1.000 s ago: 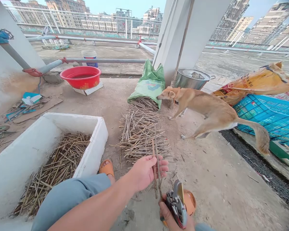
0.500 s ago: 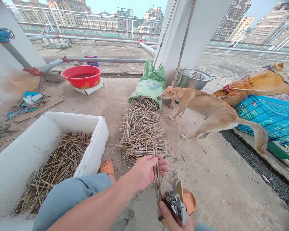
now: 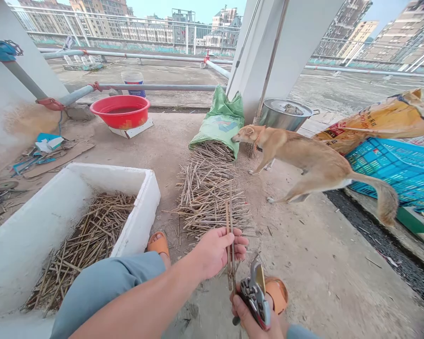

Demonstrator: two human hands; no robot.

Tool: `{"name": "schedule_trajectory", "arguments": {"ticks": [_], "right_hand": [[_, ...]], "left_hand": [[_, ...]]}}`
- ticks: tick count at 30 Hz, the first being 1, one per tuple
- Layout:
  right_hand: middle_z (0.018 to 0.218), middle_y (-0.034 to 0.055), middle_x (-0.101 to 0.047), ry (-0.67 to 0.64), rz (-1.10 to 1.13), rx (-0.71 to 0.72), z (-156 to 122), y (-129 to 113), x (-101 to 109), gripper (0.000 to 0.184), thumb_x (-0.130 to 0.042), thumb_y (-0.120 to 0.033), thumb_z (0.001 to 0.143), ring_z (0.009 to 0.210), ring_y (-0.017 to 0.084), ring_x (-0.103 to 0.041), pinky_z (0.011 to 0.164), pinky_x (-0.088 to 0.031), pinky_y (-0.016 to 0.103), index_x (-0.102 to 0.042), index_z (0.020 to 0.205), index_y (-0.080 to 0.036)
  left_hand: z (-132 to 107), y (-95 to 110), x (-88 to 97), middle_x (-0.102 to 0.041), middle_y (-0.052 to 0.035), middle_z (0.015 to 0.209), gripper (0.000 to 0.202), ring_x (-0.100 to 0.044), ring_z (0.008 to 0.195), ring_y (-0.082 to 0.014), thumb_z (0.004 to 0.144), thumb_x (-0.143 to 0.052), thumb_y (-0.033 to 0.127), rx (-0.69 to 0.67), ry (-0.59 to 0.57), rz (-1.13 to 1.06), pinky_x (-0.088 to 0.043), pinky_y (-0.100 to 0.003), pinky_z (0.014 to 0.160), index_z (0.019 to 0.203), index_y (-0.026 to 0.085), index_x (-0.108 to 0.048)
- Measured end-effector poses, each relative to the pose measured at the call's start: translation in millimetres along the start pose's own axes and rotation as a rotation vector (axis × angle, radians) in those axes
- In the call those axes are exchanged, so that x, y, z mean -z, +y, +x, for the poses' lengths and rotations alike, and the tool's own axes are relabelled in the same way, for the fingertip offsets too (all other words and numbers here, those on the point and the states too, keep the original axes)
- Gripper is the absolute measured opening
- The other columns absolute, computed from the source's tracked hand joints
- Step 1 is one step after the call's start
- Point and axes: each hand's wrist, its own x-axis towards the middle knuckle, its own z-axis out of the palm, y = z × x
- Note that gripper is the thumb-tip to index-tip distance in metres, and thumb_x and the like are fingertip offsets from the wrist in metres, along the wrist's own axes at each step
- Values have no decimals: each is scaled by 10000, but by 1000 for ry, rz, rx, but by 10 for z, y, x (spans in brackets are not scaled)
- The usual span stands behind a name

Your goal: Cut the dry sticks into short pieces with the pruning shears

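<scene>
My left hand (image 3: 215, 252) is closed around a few thin dry stalks (image 3: 229, 221), held upright over the ground. My right hand (image 3: 252, 318), at the bottom edge, grips pruning shears (image 3: 256, 294) whose blades point up, close to the lower ends of the held stalks. A pile of cut stalks (image 3: 208, 193) lies on the concrete just beyond my left hand. A white foam box (image 3: 141, 207) to my left holds more stalk pieces (image 3: 88, 240).
A tan dog (image 3: 304, 160) stands to the right, nose at a green sack (image 3: 221, 125) spilling stalks. Behind it sit a metal pot (image 3: 284, 113), a yellow sack (image 3: 378, 120) and a blue crate (image 3: 395, 169). A red basin (image 3: 120, 110) sits at the back left.
My right hand has lifted the shears slightly toward the lower ends of the stalks. The dog has hardly moved.
</scene>
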Motion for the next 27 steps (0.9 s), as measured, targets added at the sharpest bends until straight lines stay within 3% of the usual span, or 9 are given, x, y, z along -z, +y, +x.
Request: {"name": "schedule_trajectory", "arguments": {"ticks": [7, 13, 16, 20, 22, 25, 27], "right_hand": [[566, 32, -599, -30, -28, 103, 13, 64, 25, 529, -664, -587, 586, 559, 187, -519, 526, -387, 312, -639, 824, -115], [638, 33, -617, -77, -104, 60, 60, -46, 67, 513, -616, -613, 625, 623, 203, -551, 611, -419, 325, -637, 832, -144], [680, 13, -597, -106, -224, 95, 238, -293, 198, 476, -555, -630, 670, 692, 203, -552, 678, -418, 323, -612, 832, -186], [538, -54, -409, -113, -497, 130, 510, -737, 439, 383, -505, -607, 721, 485, 134, -392, 473, -316, 269, -530, 705, -225], [518, -72, -301, -171, -583, 180, 582, -903, 530, 371, -467, -592, 751, 460, 117, -315, 456, -266, 255, -509, 689, -228], [556, -68, -294, -292, -639, 300, 594, -1006, 578, 345, -447, -560, 777, 534, 125, -344, 519, -294, 244, -519, 735, -225], [562, -68, -283, -298, -649, 321, 564, -998, 555, 335, -433, -545, 788, 536, 123, -334, 518, -287, 241, -503, 723, -224]], "left_hand": [[-5, 2, -3, -628, -88, 788, 120, -574, 595, -115, 841, -409, 106, 11, 3, -3, -449, -291, 657, 888, 104, -519], [34, -28, -17, -607, -56, 755, 72, -526, 562, -97, 826, -458, 175, -67, 43, 100, -422, -272, 633, 838, 132, -513], [48, -68, 3, -600, -43, 741, 106, -496, 559, -105, 815, -483, 244, -163, 128, 366, -390, -253, 602, 812, 150, -532], [25, -129, 97, -578, -33, 706, 123, -454, 595, -140, 807, -463, 207, -411, 181, 845, -340, -255, 623, 744, 193, -568], [18, -153, 147, -557, -33, 702, 158, -436, 624, -160, 780, -443, 128, -499, 191, 1021, -327, -269, 661, 710, 209, -558], [21, -175, 182, -540, -41, 741, 250, -443, 697, -186, 720, -392, 26, -551, 215, 1208, -328, -293, 725, 735, 213, -556], [20, -178, 174, -546, -52, 792, 306, -460, 765, -200, 708, -357, 1, -571, 234, 1261, -336, -309, 770, 791, 210, -564]]}}
